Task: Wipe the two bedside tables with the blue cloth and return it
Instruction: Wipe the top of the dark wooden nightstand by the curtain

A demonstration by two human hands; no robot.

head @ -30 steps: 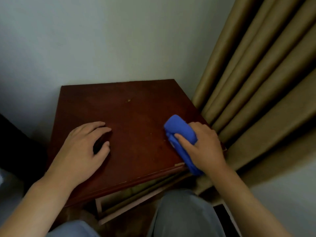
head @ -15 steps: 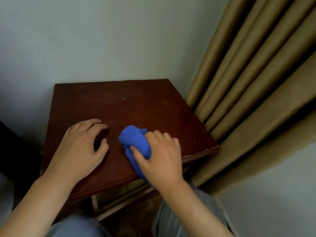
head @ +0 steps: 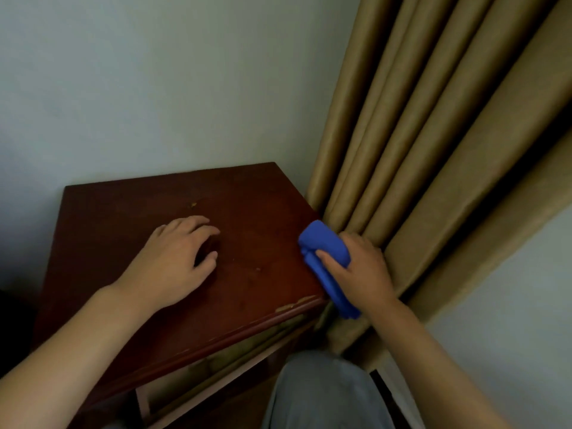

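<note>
A dark red-brown bedside table (head: 123, 218) stands against the pale wall. My right hand (head: 360, 270) grips the bunched blue cloth (head: 325, 246) at the table's right edge, next to the curtain; part of the cloth hangs down past the edge. My left hand (head: 173, 261) rests on the middle of the tabletop with its fingers loosely bent and holds nothing. Small pale specks and chipped spots show on the top and at the front right corner.
A tan curtain (head: 433, 150) hangs in folds right beside the table and touches my right hand. My grey-clad knee (head: 325, 394) is below the table's front edge. A dark shape (head: 12, 329) lies at the far left.
My right hand swept the cloth from the middle of the tabletop, near my left hand, back to the right edge by the curtain. My left hand stayed on the table.
</note>
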